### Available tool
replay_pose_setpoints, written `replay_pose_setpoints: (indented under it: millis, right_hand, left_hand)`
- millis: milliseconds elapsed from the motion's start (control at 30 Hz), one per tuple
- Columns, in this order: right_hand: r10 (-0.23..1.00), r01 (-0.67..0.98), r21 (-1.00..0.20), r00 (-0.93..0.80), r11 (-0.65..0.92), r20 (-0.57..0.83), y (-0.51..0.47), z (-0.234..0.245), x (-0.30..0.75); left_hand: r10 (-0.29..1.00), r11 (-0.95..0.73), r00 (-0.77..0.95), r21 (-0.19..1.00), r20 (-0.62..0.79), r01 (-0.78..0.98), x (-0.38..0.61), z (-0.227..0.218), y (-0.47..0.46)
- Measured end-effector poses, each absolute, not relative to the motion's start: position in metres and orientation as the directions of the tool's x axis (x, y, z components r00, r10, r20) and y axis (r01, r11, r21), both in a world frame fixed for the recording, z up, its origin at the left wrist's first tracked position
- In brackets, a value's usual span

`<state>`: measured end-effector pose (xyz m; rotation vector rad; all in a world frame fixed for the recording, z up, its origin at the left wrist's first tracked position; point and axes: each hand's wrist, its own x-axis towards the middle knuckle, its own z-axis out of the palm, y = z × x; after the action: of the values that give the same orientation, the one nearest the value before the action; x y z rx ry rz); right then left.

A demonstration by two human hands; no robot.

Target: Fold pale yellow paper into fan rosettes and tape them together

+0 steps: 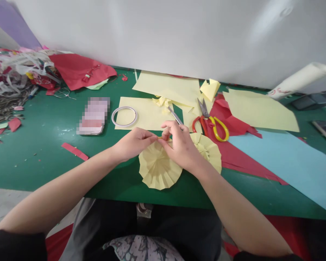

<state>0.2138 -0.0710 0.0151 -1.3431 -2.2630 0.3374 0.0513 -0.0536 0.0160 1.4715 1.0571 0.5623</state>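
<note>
My left hand point(136, 144) and my right hand point(181, 146) meet fingertip to fingertip, both pinched closed. Between them is a tiny yellowish-orange bit, too small to name. Just below lies a round pleated yellow paper rosette point(159, 168), its folds fanning out from the middle. A second pleated rosette point(213, 152) is partly hidden behind my right hand and wrist. A slim silver tool point(175, 115) shows beyond my right knuckles; whether it touches the hand I cannot tell. Scissors with red and yellow handles point(220, 128) lie open to the right.
A tape roll point(124, 116) rests on pale yellow paper point(149, 112). Left of it is a blurred phone point(94, 116). Red paper point(233, 117) and a blue sheet point(285, 152) spread rightward. Scraps and ribbons point(13, 79) pile at the far left. A white wall point(163, 36) stands behind.
</note>
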Motion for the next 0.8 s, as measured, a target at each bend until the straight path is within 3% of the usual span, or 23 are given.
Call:
replay_pose_setpoints:
  millis: [333,433,633,800]
  right_hand:
    - [0.941,0.697,-0.641,-0.157,0.321,0.300,-0.067,0.017,0.213]
    - [0.966,0.669,-0.701,-0.109,0.246,0.235,-0.066,0.023,0.218]
    - [0.994,0.631,-0.774,-0.110,0.046,-0.030,-0.064,0.030,0.226]
    - [0.991,0.640,-0.765,-0.129,0.069,-0.019,-0.064,0.029,0.227]
  left_hand:
    - [0.894,0.023,0.414,0.941,-0.171,0.338,0.053,0.017,-0.055]
    - [0.901,0.001,0.406,0.936,-0.154,0.352,0.052,0.016,-0.053]
    - [0.941,-0.028,0.329,0.946,-0.084,0.323,0.050,0.014,-0.050]
    - [0.947,-0.042,0.314,0.951,-0.060,0.308,0.050,0.014,-0.048]
